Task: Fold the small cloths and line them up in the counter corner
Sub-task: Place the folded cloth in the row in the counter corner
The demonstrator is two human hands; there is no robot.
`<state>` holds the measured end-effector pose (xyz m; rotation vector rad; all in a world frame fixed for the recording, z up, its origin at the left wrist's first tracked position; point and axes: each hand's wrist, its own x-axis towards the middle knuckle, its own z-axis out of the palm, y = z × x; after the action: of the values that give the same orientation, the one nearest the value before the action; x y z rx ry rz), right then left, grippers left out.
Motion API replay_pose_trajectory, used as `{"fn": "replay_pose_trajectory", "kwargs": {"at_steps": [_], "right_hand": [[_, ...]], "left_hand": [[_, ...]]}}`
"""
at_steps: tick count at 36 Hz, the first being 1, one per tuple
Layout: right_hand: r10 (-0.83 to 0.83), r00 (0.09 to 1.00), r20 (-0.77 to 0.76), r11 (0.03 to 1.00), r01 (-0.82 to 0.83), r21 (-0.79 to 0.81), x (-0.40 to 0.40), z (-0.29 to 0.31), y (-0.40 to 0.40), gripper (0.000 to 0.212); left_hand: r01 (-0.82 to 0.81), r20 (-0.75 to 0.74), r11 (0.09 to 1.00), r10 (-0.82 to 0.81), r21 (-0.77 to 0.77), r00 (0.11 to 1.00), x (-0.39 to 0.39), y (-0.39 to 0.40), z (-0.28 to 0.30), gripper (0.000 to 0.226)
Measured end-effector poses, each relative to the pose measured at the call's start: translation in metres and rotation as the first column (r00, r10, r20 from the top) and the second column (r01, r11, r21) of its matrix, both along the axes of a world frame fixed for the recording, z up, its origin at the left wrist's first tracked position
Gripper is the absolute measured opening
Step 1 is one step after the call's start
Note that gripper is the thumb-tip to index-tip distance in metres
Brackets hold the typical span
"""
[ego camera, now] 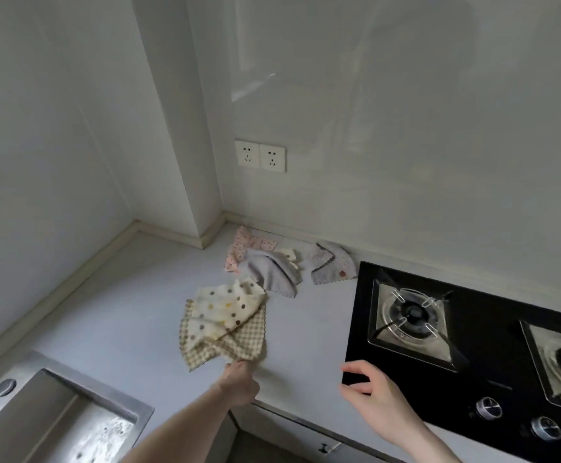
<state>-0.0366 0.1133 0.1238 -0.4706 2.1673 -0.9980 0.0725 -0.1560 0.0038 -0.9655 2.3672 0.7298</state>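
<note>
While the left hand (239, 382) is extended over the counter (132, 315), the near corner of the checked cloth (235, 342) is pinched between its fingertips. Just beyond that hand the checked cloth is seen lying crumpled and unfolded, with the cream polka-dot cloth (225, 309) draped on top of it. Farther out from the same hand, toward the wall, a plain grey cloth (272, 272) is shown overlapping a pink speckled cloth (239, 248), and a small cream cloth (291, 257) is partly visible at the grey cloth's far edge. To the right of that group, beyond the right hand, a grey patterned cloth (332, 264) is seen lying apart, close to the far corner of the gas hob (472, 345). The right hand (369, 389) is held above the near left corner of the hob, its fingers loosely curved and spread, and nothing is held in it. To the left of the left forearm, part of a steel sink (55, 412) is visible. On the wall above the cloths a double socket (260, 156) is mounted.
</note>
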Motion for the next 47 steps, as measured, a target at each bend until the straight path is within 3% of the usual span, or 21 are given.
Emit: {"fn": "replay_pose_trajectory", "kwargs": {"at_steps": [4,8,10,15,21,39,47], "right_hand": [[-0.045,0.999,0.0,0.999,0.045,-0.013,0.002,-0.002,0.005,0.027],[-0.084,0.996,-0.003,0.996,0.084,-0.04,0.003,0.0,0.0,0.027],[-0.101,0.995,-0.021,0.993,0.099,-0.064,0.004,0.005,-0.008,0.024],[-0.078,0.995,-0.066,0.986,0.067,-0.153,0.008,0.02,-0.034,0.022],[-0.035,0.995,-0.095,0.981,0.016,-0.192,0.012,0.032,-0.058,0.019],[0.034,0.995,-0.092,0.99,-0.046,-0.133,0.027,0.02,-0.059,0.022],[-0.002,0.994,-0.111,0.98,-0.02,-0.198,0.014,0.032,-0.061,0.03]], "left_hand": [[-0.135,-0.308,0.991,0.129,0.003,0.943,-0.003,-0.027,0.032,0.024],[-0.306,-0.691,0.95,0.258,0.056,0.675,0.003,-0.052,0.09,0.011],[-0.297,-0.771,0.95,0.259,0.095,0.582,0.006,-0.061,0.118,0.016],[-0.244,-0.84,0.963,0.225,0.115,0.494,0.014,-0.068,0.178,0.02],[-0.171,-0.852,0.975,0.21,0.144,0.48,0.027,-0.054,0.221,0.016],[-0.194,-0.821,0.981,0.108,-0.003,0.56,0.017,-0.079,0.236,0.021],[0.122,-0.769,0.992,-0.1,-0.029,0.632,0.008,-0.052,0.254,0.017]]}}
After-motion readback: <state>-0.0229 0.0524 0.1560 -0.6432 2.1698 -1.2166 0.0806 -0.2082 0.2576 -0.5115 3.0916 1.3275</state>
